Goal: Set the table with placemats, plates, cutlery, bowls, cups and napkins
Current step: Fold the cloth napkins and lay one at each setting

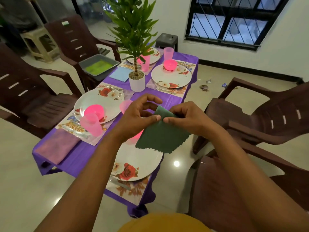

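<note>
Pinching the top edge of a dark green napkin point(163, 133) between thumbs and fingers, the left hand point(139, 117) and right hand point(185, 118) are holding it above the nearest rose-patterned plate point(138, 164). Beyond, the purple-clothed bench point(80, 156) is carrying a folded pink napkin point(57, 146), pink cups, bowls and a potted plant point(136, 76).

This was a home dining room. A low surface point(93, 153) draped in purple cloth carried floral plates point(171, 76), pink cups point(168, 53) and a potted plant point(136, 81). Brown plastic armchairs point(73, 39) stood around it on a glossy tiled floor point(25, 173), and a barred window point(234, 22) was set in the white wall.
</note>
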A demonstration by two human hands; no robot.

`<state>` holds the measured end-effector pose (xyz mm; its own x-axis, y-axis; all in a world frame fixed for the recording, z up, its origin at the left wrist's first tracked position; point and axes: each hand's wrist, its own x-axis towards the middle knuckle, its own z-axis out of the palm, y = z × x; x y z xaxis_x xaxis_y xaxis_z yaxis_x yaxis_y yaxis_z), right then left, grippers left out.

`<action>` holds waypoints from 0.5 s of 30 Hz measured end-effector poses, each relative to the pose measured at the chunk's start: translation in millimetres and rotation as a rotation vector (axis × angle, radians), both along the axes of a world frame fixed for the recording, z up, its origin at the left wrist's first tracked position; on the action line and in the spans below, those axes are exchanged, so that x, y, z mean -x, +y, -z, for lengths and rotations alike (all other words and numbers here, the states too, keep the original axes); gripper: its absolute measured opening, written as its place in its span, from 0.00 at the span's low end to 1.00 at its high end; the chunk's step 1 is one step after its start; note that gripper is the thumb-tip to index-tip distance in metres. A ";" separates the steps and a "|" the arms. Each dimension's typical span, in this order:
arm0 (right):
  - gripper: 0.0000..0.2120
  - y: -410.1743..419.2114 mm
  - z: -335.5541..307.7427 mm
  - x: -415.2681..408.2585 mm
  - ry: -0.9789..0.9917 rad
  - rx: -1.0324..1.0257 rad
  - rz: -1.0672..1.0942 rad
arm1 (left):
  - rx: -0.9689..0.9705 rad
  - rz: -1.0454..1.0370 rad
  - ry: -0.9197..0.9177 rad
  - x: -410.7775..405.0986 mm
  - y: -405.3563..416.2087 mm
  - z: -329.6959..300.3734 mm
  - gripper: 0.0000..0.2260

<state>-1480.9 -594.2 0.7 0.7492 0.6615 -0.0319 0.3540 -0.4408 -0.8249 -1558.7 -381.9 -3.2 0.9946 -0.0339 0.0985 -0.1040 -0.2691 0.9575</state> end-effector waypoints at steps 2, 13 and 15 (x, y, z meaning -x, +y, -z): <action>0.07 7.4 0.6 -4.8 0.026 -0.014 -0.002 | 0.051 -0.057 0.039 3.1 12.2 11.0 0.15; 0.09 33.0 1.9 -36.6 0.244 -0.200 0.029 | 0.258 -0.355 0.135 33.8 55.5 59.5 0.07; 0.12 40.0 2.4 -47.8 0.298 -0.234 0.000 | 0.290 -0.394 0.144 31.7 59.1 60.5 0.10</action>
<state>-1433.1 -554.2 -1.7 0.7296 0.6770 -0.0969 0.0830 -0.2283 -0.9700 -1590.4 -322.8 -63.6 0.9307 0.3545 -0.0904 0.0900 0.0176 0.9958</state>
